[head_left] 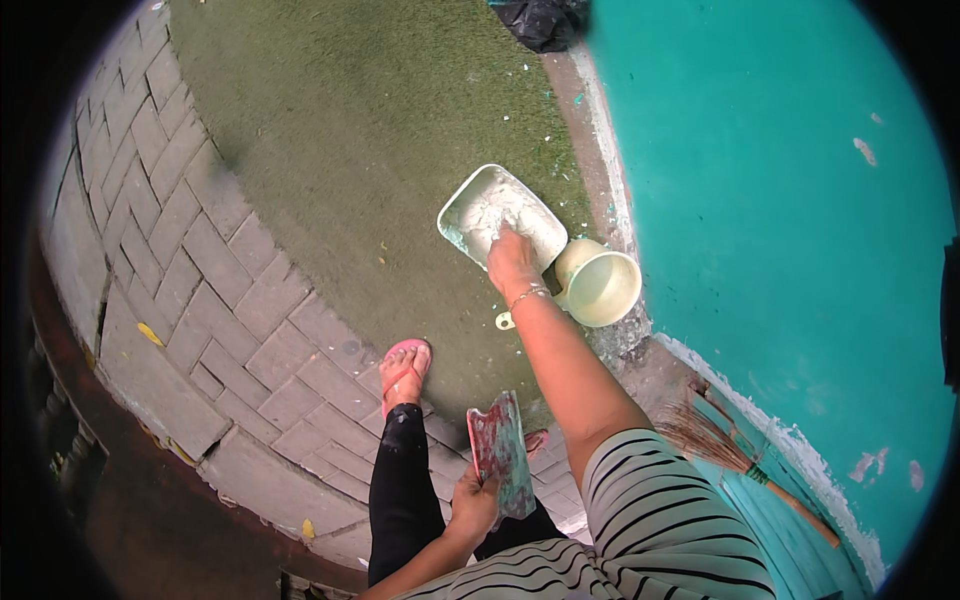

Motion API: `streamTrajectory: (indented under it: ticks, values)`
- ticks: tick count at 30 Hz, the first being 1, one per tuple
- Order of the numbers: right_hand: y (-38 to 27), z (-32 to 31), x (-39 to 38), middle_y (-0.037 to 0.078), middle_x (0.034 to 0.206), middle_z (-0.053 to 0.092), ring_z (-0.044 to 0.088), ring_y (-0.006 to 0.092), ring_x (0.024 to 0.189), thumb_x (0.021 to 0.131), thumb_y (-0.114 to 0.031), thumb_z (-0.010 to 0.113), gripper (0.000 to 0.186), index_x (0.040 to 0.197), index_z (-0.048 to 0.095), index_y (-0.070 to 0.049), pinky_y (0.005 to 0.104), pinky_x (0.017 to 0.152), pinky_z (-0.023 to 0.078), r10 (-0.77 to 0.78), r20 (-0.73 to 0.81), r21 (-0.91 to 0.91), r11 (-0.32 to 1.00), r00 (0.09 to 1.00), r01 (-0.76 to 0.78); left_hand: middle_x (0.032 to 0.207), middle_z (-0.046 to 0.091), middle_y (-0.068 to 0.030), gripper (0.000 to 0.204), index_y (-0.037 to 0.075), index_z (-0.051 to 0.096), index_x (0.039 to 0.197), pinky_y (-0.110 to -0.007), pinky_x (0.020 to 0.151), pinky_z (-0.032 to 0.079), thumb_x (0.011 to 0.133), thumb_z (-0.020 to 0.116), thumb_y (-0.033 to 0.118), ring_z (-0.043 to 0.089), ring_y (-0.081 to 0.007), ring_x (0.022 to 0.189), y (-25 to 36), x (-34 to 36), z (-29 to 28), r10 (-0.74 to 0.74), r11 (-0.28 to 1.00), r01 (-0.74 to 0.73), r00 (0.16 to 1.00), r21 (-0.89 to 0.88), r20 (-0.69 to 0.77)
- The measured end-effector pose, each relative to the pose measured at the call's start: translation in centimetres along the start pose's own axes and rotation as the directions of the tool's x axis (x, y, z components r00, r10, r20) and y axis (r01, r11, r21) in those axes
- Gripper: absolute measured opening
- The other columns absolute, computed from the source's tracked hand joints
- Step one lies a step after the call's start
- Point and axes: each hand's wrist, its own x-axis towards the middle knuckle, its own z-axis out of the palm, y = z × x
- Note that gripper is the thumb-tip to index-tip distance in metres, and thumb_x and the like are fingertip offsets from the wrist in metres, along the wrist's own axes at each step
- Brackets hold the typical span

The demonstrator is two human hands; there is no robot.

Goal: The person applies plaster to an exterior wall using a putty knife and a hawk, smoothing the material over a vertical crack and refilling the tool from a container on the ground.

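Note:
My right hand (512,262) reaches down into a white rectangular tub (450,226). Its fingers are bunched together in white powder (497,200), and the powder partly hides their tips. Close to my body, my left hand (473,503) grips a flat board (502,450) by its edge. Red and teal smears cover the board, and its far edge looks uneven. A cream dipper (607,288) with a handle stands against the tub's right side, near my right wrist; what it contains is unclear.
A teal wall (760,200) runs along the right, with a stick broom (745,460) near its base. Green turf (350,150) lies under the tub, beside grey pavers (240,300) on the left. At the far end sits a black plastic bag (542,22).

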Motion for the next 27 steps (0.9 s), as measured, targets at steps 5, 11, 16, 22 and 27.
streamTrajectory:
  ticks: [5, 11, 16, 22, 27]
  values:
    - [-1.3, 0.2, 1.9, 0.031, 0.115, 0.061, 0.059, 0.0446, 0.109, 0.094, -0.021, 0.049, 0.039, 0.124, 0.059, 0.001, 0.0476, 0.094, 0.046, 0.011, -0.028, 0.179, 0.984, 1.0, -0.006, 0.105, 0.065, -0.0063, 0.023, 0.0, 0.057, 0.118, -0.027, 0.084, 0.047, 0.095, 0.05, 0.001, 0.059, -0.0127, 0.093, 0.2, -0.1, -0.3, -0.086, 0.992, 0.089, 0.996, 0.086, -0.031]
    - [-0.1, -2.6, -0.9, 0.028, 0.111, 0.065, 0.06, 0.0433, 0.109, 0.094, -0.025, 0.049, 0.037, 0.12, 0.063, -0.002, 0.046, 0.094, 0.047, -0.064, 0.133, 0.045, 0.997, 0.989, 0.058, 0.102, 0.065, -0.0056, 0.021, 0.001, 0.057, 0.115, -0.027, 0.082, 0.046, 0.095, 0.05, 0.001, 0.059, -0.0127, 0.089, 0.2, 0.1, 0.0, -0.014, 0.999, 0.017, 0.997, 0.039, -0.071]
    - [-1.0, -0.4, -3.0, 0.028, 0.117, 0.062, 0.058, 0.0427, 0.11, 0.097, -0.026, 0.046, 0.039, 0.124, 0.06, -0.003, 0.0487, 0.095, 0.046, 0.105, 0.042, -0.001, 0.994, 0.994, -0.106, 0.106, 0.065, -0.0062, 0.02, 0.0, 0.057, 0.115, -0.028, 0.085, 0.046, 0.096, 0.05, 0.0, 0.059, -0.0136, 0.092, -1.2, 0.5, -0.7, -0.007, 0.999, 0.005, 0.999, -0.033, -0.038]
    - [3.5, 1.3, 2.0, 0.021, 0.086, 0.066, 0.064, 0.0312, 0.062, 0.093, -0.024, 0.058, 0.04, 0.126, 0.059, -0.002, 0.0443, 0.053, 0.05, 0.078, 0.209, 0.325, 0.935, 0.975, -0.144, 0.105, 0.065, -0.0071, 0.021, -0.001, 0.056, 0.116, -0.028, 0.083, 0.047, 0.096, 0.05, -0.001, 0.059, -0.0132, 0.092, 0.4, -0.2, -0.3, -0.021, 0.999, 0.024, 0.997, 0.037, -0.07]
    - [3.4, -3.5, 1.4, 0.021, 0.073, 0.063, 0.061, 0.0279, 0.051, 0.094, -0.028, 0.057, 0.037, 0.118, 0.061, 0.0, 0.0425, 0.046, 0.046, 0.075, 0.295, 0.17, 0.977, 0.952, -0.13, 0.104, 0.065, -0.007, 0.019, -0.001, 0.056, 0.114, -0.028, 0.083, 0.047, 0.095, 0.05, -0.001, 0.059, -0.0131, 0.091, -0.5, 0.1, -1.1, -0.024, 1.0, 0.024, 0.998, -0.015, -0.062]
